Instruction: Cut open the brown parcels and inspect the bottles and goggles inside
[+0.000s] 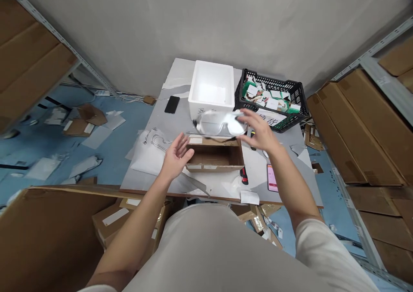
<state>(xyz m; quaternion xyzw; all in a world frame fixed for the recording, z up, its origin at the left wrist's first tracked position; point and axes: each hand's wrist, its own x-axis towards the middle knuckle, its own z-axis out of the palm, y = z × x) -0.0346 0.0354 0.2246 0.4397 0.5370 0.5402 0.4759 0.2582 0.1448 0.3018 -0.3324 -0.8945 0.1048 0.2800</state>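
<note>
My right hand (pixel 258 130) grips a pair of clear goggles (pixel 214 123) by one end, its fingers closed on the rim. The goggles hang in the air above an open cardboard box (pixel 214 156) whose inside looks bare brown. Left of the box, my left hand (pixel 176 157) holds nothing, palm turned inward and fingers apart, not touching the goggles. Behind the goggles stands a white foam box (pixel 211 74) with handwriting on its front, partly covered by them. A white plastic bag (pixel 150 150) with a line drawing lies beside my left hand.
A black crate (pixel 297 91) full of small green and white boxes stands at the back right. On the table (pixel 155 182) lie a dark phone (pixel 172 104), a phone with a pink screen (pixel 272 178) and a red-and-black cutter (pixel 244 175). Shelves with cartons (pixel 364 128) flank both sides.
</note>
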